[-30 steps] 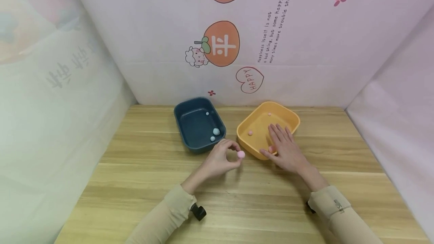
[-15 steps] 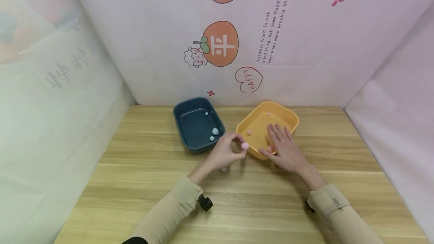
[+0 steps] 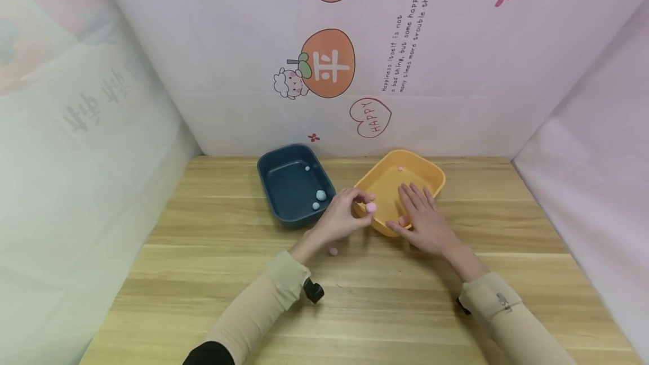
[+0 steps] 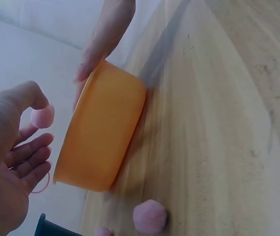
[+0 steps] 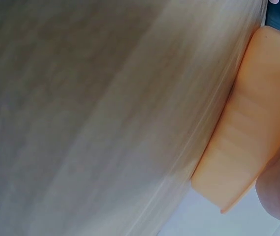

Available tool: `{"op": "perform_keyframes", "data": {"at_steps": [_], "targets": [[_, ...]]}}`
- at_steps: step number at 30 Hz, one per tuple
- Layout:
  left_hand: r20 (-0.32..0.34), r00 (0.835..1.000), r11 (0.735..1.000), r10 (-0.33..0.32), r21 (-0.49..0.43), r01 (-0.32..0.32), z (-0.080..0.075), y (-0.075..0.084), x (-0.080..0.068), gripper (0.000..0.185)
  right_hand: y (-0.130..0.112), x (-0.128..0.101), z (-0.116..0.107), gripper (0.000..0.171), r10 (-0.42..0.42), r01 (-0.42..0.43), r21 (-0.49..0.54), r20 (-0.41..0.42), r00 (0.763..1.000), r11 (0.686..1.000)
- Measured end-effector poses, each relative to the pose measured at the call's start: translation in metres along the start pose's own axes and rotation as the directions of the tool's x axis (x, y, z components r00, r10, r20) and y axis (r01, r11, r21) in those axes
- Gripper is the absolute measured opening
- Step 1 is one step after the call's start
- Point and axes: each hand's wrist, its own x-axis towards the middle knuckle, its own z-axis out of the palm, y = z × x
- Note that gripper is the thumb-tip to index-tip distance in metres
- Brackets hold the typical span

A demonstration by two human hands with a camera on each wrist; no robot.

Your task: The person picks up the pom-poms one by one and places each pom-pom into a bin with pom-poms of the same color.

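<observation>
Two trays are sitting on the desk: a dark blue tray to the left and an orange tray to the right, near each other but apart. The right hand is lying flat over the near rim of the orange tray, fingers straight and holding nothing. The left hand is hovering between the trays, its grip pinching a pink pompom between thumb and fingertips. That pompom is hanging right at the orange tray's left rim, on the tray side of the grip, with the left hand nearer to it than the right. A round ball, it has no long axis. A second pink pompom is lying on the desk just under the left wrist.
</observation>
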Motion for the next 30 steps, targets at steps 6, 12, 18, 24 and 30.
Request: {"op": "perform_keyframes", "data": {"at_steps": [6, 12, 18, 24, 30], "targets": [[0.014, 1.0, 1.0, -0.011, 0.004, 0.011, 0.004, -0.001, 0.013, 0.029, 0.0, 0.0, -0.001, 0.093, 0.011, -0.012, 0.003, 0.021, 1.0, 1.0], [0.016, 1.0, 0.999, -0.003, 0.048, 0.002, 0.009, -0.003, 0.027, 0.026, 0.001, 0.001, -0.001, 0.093, 0.011, -0.012, 0.003, 0.022, 1.0, 1.0], [0.021, 1.0, 0.999, 0.006, 0.054, -0.007, 0.013, -0.006, 0.034, 0.025, 0.001, 0.001, 0.001, 0.094, 0.014, -0.014, 0.011, 0.043, 0.999, 1.0], [0.022, 1.0, 0.998, 0.008, 0.054, -0.009, 0.016, -0.008, 0.033, 0.026, 0.001, 0.0, 0.001, 0.093, 0.01, -0.011, 0.012, 0.035, 0.999, 1.0], [0.027, 0.999, 0.999, 0.021, 0.046, -0.022, 0.017, -0.01, 0.034, 0.025, 0.001, 0.0, -0.001, 0.093, 0.006, -0.006, 0.007, 0.033, 0.999, 1.0]]}}
